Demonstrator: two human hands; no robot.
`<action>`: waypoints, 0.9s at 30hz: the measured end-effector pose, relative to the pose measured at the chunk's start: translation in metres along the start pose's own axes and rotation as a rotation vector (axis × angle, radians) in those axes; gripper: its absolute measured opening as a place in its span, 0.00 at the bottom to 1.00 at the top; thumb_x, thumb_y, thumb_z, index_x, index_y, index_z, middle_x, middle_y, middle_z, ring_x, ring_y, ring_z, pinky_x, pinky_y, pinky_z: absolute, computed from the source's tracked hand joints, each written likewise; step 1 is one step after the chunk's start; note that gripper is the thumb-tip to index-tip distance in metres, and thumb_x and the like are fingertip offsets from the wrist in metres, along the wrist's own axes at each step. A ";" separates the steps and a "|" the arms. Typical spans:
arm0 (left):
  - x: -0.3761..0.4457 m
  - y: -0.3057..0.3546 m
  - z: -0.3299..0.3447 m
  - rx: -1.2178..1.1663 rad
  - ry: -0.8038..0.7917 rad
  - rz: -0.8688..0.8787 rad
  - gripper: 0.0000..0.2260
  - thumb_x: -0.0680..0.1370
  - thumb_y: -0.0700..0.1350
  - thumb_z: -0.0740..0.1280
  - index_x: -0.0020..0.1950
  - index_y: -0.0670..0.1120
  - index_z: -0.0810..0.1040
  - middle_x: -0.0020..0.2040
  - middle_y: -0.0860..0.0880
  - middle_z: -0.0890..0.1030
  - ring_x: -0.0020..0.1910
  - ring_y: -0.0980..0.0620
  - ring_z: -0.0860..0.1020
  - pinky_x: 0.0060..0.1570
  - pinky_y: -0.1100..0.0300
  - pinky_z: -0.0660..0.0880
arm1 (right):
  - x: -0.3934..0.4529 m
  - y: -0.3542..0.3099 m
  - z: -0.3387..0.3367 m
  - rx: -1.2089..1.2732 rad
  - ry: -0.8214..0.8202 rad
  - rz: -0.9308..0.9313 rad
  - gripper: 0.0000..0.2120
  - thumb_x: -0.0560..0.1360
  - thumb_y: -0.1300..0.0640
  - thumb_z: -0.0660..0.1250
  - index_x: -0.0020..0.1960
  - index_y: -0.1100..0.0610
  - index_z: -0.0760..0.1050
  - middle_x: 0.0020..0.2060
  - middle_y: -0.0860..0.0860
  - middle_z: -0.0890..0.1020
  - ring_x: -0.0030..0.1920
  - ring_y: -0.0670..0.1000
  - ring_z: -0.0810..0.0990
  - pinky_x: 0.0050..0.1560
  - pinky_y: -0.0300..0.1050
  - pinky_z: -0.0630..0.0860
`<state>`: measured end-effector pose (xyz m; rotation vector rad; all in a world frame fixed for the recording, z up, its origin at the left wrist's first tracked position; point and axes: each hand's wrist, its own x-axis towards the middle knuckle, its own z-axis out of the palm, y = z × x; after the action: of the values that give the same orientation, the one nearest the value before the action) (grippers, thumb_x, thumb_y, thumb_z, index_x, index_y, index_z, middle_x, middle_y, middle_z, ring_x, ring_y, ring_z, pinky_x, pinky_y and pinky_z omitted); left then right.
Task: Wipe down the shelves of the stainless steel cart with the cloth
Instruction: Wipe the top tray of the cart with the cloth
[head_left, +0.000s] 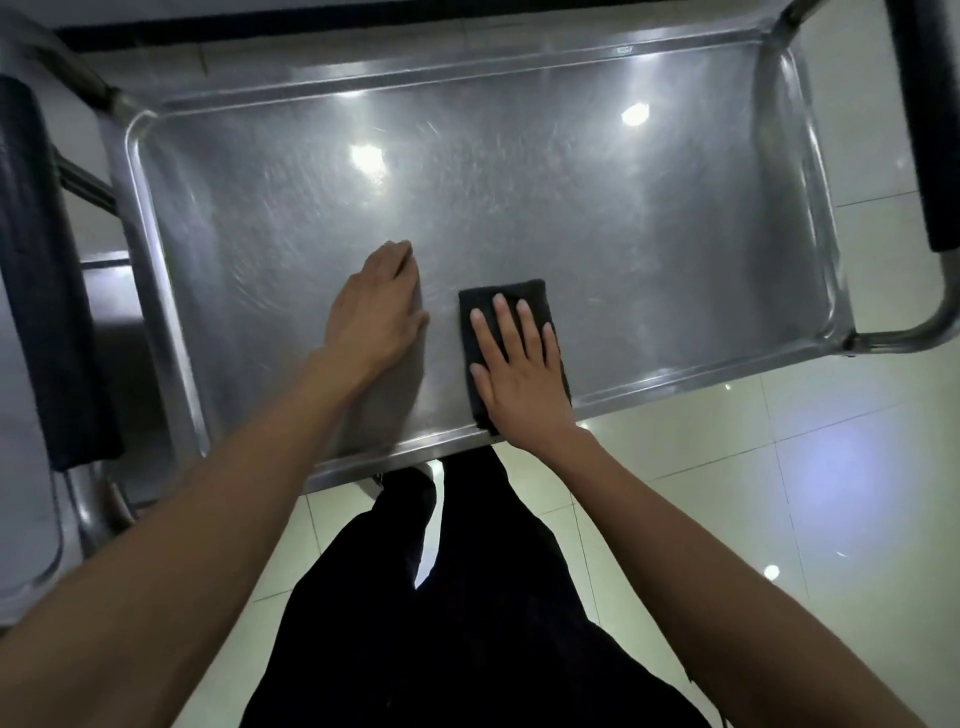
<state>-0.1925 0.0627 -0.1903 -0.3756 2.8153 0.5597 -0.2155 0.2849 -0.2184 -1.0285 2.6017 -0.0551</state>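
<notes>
Now the cloth is pressed flat by the right hand at the shelf's six o'clock edge; the left hand, fingers straight, is rested alongside, apart.

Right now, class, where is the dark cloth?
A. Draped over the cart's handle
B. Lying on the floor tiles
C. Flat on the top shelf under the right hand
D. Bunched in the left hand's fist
C: the right hand presses straight fingers on the folded dark cloth, flat on the top shelf near its front rim.

Glossy pale tiled floor, bright light reflections, dim room
</notes>
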 end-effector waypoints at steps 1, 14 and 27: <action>-0.001 -0.003 -0.001 0.016 0.014 -0.004 0.29 0.79 0.47 0.69 0.76 0.37 0.65 0.78 0.41 0.62 0.77 0.42 0.60 0.71 0.44 0.65 | 0.016 -0.003 -0.003 0.007 0.007 0.004 0.30 0.84 0.45 0.46 0.82 0.51 0.42 0.82 0.54 0.43 0.81 0.58 0.40 0.79 0.63 0.46; 0.002 -0.020 -0.001 0.063 0.000 -0.216 0.24 0.76 0.55 0.70 0.71 0.53 0.74 0.76 0.42 0.64 0.76 0.36 0.59 0.67 0.36 0.63 | 0.228 -0.009 -0.060 0.025 0.062 -0.092 0.29 0.84 0.45 0.45 0.82 0.50 0.44 0.82 0.53 0.45 0.81 0.57 0.43 0.78 0.62 0.45; -0.010 -0.044 -0.009 0.000 -0.001 -0.330 0.26 0.76 0.52 0.71 0.74 0.52 0.71 0.79 0.44 0.61 0.78 0.39 0.56 0.71 0.36 0.62 | 0.313 -0.029 -0.082 0.074 0.096 -0.103 0.29 0.84 0.46 0.45 0.82 0.51 0.43 0.82 0.53 0.44 0.81 0.57 0.42 0.79 0.63 0.43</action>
<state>-0.1715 0.0219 -0.1945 -0.8183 2.6697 0.4846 -0.4355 0.0468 -0.2305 -1.1588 2.6083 -0.2299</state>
